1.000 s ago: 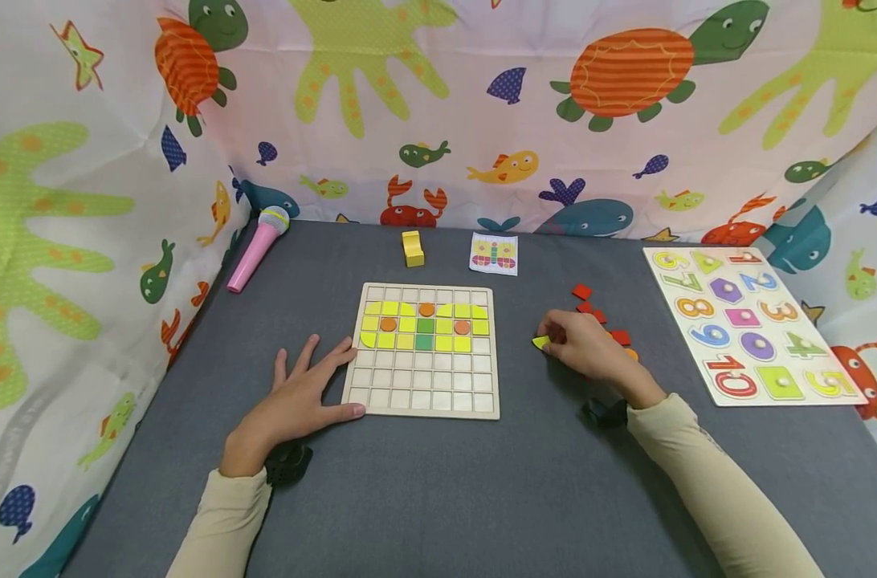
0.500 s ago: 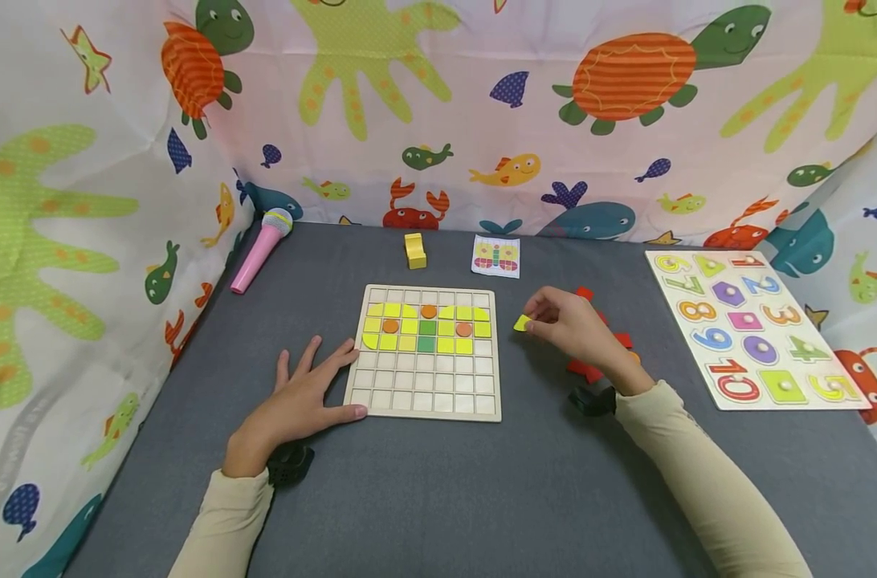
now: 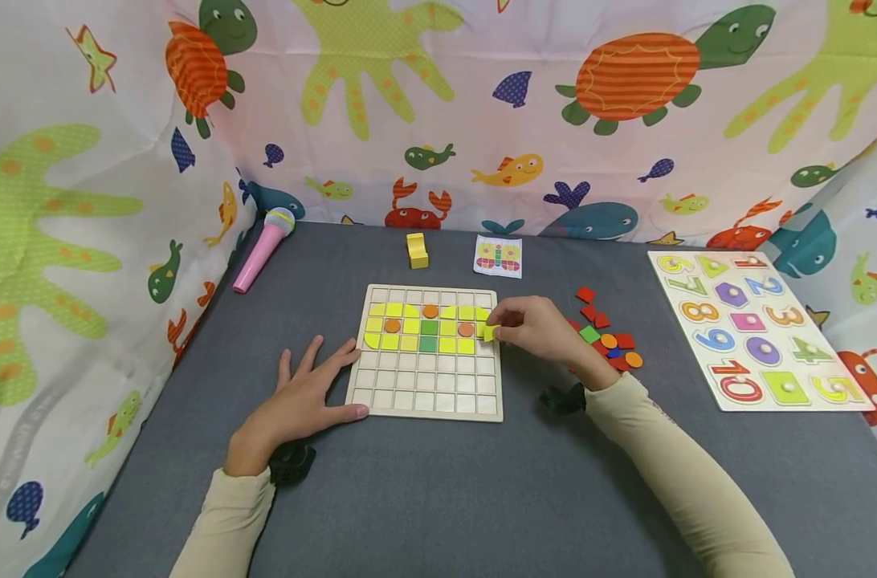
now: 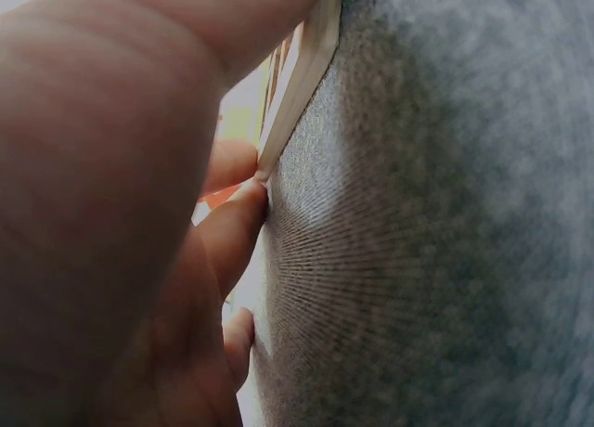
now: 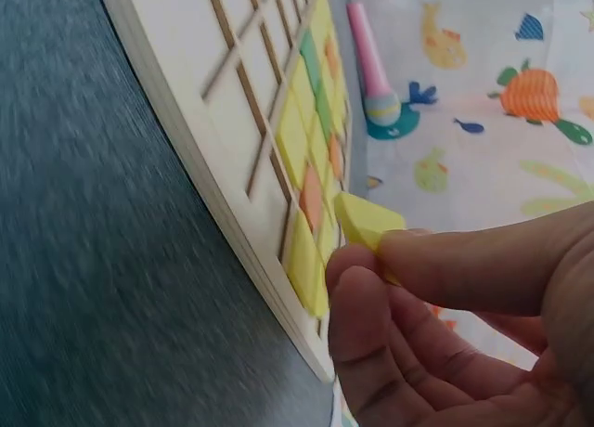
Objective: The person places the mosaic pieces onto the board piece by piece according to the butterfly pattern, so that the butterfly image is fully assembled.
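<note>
I list: one yellow tile (image 5: 364, 221), pinched in the right hand (image 3: 536, 325), over the right side of the gridded board (image 3: 434, 380); left hand (image 3: 304, 409), released, fingers spread, touching the board's left edge; loose coloured tiles (image 3: 623, 341) on the worktop (image 3: 438, 498), right; one picture card (image 3: 498, 256), behind the board.

I see tabletop (image 3: 438, 498): microphone (image 3: 263, 250) far left | card (image 3: 498, 256) behind grid board (image 3: 425, 380) | loose tiles (image 3: 589, 334) right | number board (image 3: 774, 331) farther right
</note>
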`<act>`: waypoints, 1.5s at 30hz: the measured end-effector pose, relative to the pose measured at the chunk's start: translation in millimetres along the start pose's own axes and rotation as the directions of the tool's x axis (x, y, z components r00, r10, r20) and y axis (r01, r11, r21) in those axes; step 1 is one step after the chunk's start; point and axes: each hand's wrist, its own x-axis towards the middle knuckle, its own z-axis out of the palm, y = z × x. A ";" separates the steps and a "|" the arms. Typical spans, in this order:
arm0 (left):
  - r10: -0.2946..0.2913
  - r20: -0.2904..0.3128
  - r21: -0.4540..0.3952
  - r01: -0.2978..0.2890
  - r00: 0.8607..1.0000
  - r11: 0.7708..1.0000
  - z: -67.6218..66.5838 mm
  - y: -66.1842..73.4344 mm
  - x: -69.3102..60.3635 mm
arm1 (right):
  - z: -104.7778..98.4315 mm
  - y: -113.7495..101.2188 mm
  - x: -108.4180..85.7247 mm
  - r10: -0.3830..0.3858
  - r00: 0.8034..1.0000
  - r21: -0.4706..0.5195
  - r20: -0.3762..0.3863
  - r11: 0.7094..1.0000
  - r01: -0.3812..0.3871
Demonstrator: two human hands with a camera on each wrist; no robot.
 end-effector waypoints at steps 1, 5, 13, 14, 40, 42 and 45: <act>0.000 0.002 0.001 0.000 1.000 1.000 -0.1 0.2 0.1 | 2.3 -0.5 0.4 -0.006 1.000 -0.005 0.015 1.000 0.006; 0.002 0.001 0.002 -0.002 1.000 1.000 -0.6 0.5 1.3 | 10.6 -2.5 1.6 -0.023 0.999 -0.038 0.040 0.999 0.024; 0.007 -0.005 0.008 -0.007 1.000 1.000 -1.5 1.3 2.3 | 19.0 -5.2 1.9 -0.039 0.999 -0.137 -0.021 0.990 0.035; 0.009 -0.006 0.008 -0.009 1.000 1.000 -1.6 1.5 2.5 | 19.5 -5.2 1.9 -0.040 0.999 -0.149 -0.024 0.988 0.036; 0.019 -0.014 0.013 -0.019 1.000 1.000 0.1 -1.5 3.0 | 25.6 8.5 -3.0 -0.026 1.000 -0.113 -0.013 0.993 0.024; 0.016 -0.009 0.012 -0.016 1.000 1.000 0.9 -1.6 3.1 | 25.5 8.1 -2.9 -0.023 1.000 -0.114 -0.010 0.993 0.022; 0.016 -0.010 0.007 -0.016 1.000 1.000 1.8 -1.5 3.7 | 22.9 7.8 -4.5 -0.014 1.000 -0.108 -0.001 0.994 0.014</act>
